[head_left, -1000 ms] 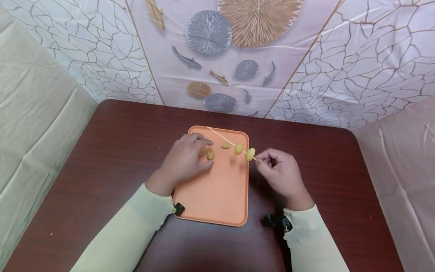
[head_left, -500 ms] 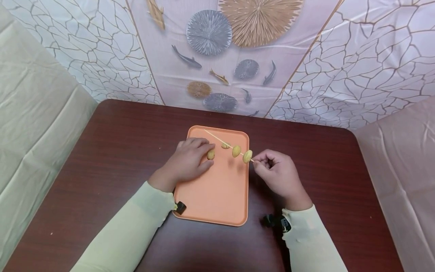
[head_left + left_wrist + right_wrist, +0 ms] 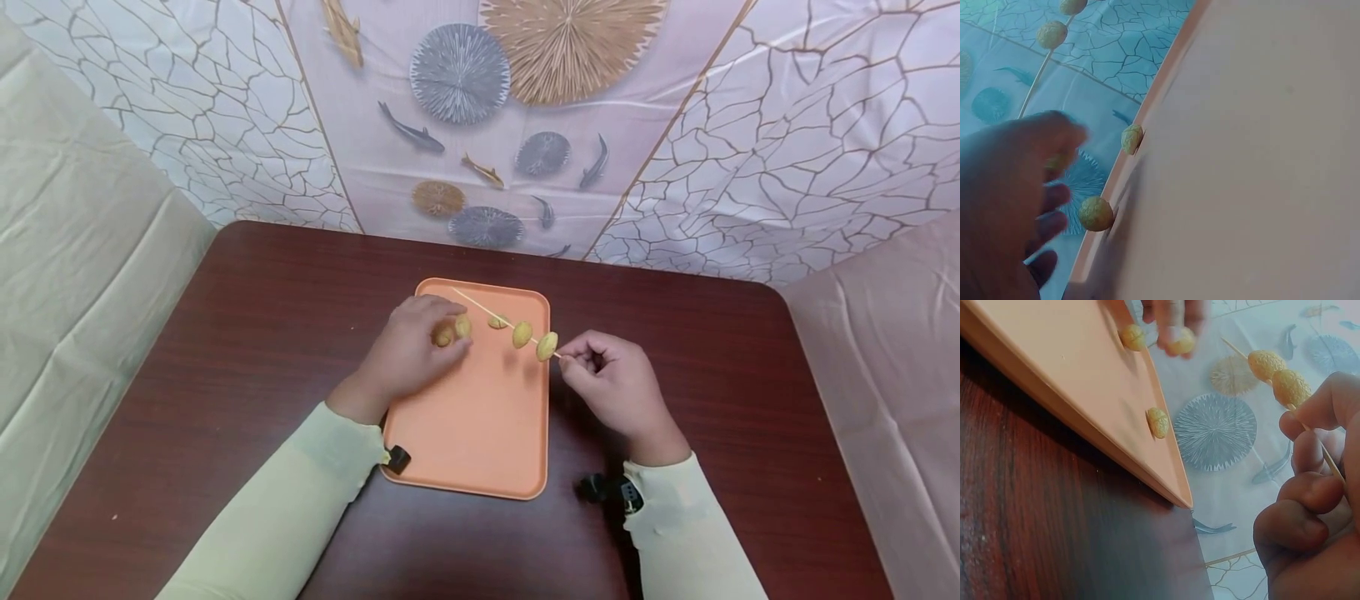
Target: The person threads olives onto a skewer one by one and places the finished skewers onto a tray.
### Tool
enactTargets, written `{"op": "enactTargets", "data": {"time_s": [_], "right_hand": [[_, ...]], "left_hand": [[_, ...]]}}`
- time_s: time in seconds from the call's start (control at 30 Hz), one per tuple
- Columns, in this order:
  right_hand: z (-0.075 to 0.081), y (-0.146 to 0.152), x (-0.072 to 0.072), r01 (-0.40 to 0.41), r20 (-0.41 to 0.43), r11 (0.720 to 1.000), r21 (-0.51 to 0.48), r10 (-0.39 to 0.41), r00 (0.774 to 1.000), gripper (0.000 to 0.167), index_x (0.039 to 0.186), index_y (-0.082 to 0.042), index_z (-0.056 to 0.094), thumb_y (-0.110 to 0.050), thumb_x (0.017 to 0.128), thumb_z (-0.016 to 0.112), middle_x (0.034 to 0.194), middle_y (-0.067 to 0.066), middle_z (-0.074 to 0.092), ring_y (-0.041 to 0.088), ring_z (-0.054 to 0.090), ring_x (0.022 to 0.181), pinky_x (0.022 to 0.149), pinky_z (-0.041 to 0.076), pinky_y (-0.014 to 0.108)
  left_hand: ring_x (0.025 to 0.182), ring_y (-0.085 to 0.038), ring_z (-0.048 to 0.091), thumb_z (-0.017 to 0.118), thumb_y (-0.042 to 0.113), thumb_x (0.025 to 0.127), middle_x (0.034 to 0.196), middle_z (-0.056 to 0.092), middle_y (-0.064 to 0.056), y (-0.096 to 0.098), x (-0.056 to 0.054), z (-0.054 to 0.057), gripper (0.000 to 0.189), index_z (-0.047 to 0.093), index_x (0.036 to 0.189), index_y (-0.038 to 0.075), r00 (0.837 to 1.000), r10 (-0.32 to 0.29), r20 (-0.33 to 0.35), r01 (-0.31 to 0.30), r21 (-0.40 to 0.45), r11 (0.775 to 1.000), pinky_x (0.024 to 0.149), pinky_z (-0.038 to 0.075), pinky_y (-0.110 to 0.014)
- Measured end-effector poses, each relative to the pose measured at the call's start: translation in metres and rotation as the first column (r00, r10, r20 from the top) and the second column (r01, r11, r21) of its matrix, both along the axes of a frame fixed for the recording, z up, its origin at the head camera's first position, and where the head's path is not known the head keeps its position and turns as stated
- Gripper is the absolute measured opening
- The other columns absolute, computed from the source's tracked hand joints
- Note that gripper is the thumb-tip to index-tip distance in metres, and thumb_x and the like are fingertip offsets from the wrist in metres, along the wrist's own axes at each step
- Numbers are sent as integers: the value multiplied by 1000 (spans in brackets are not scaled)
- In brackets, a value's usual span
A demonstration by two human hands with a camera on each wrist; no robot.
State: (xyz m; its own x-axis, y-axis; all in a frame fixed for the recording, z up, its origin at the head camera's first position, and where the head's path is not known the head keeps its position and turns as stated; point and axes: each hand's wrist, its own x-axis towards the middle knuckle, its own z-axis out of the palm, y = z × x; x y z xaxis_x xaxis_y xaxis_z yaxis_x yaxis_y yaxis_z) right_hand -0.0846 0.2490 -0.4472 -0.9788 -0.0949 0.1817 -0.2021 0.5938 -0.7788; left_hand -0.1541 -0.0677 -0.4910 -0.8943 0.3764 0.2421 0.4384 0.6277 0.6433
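Note:
My right hand (image 3: pixel 621 387) pinches the lower end of a thin wooden skewer (image 3: pixel 474 302), which slants up and left over an orange tray (image 3: pixel 468 425). Threaded on it near my fingers are two yellow, wrinkled oval pieces that look like small fruits, one nearer (image 3: pixel 1291 387) and one farther (image 3: pixel 1266 364). Between thumb and fingertips, my left hand (image 3: pixel 405 346) pinches a similar yellow oval piece (image 3: pixel 462 326), lifted off the tray. Two more lie on the tray: one oval piece (image 3: pixel 443 335) beside the left hand, another oval piece (image 3: pixel 498 322) beneath the skewer.
The tray sits on a dark reddish-brown table (image 3: pixel 285 333). A patterned cloth backdrop (image 3: pixel 487 158) stands behind the table's far edge. Plain pale cloth (image 3: pixel 82 275) hangs on the left side, and similar cloth on the right.
Fingers of the left hand have closed on a yellow oval piece and raised it from the tray. The right hand and skewer shifted slightly left and down, then stayed nearly still.

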Motion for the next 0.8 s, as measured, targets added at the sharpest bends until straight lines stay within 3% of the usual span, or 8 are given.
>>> {"op": "enactTargets", "data": {"time_s": [0.13,0.27,0.53,0.7,0.8], "right_hand": [[1,0,0,4,5,1000,9,-4,1000,13,94,-17,83,-6,98,79,75,-2,63,14,53,62,55,43,25],[1,1,0,4,3,1000,5,-4,1000,15,94,-19,83,-5,98,79,75,-2,63,13,52,62,55,43,24],[1,4,0,6,-11,1000,0,-6,1000,14,94,-17,84,-4,98,79,75,-2,64,12,53,62,55,44,24],[1,5,1,-2,-20,1000,-1,2,1000,15,94,-18,84,-5,99,78,75,-2,63,12,53,62,56,44,23],[1,5,1,-9,-19,1000,-9,9,1000,16,94,-19,83,-4,99,78,75,-2,64,12,54,62,56,45,23]], "left_hand": [[117,-26,74,87,20,98,126,78,-8,-1,1,3,46,76,141,12,994,98,-44,-87,197,977,98,63,-47],[103,-22,77,86,6,96,114,75,-9,-2,1,3,43,77,138,9,989,129,-67,-101,325,940,86,64,-39],[97,-22,80,86,-1,95,119,73,-13,0,0,4,46,78,139,9,989,123,83,-148,507,849,80,63,-19],[96,-22,79,87,-1,96,120,77,-16,-1,0,5,51,73,145,7,984,84,159,-162,585,794,78,67,-20],[97,-18,79,86,-2,97,119,77,-17,-2,0,6,53,72,147,8,981,72,179,-168,607,777,80,67,-22]]}}
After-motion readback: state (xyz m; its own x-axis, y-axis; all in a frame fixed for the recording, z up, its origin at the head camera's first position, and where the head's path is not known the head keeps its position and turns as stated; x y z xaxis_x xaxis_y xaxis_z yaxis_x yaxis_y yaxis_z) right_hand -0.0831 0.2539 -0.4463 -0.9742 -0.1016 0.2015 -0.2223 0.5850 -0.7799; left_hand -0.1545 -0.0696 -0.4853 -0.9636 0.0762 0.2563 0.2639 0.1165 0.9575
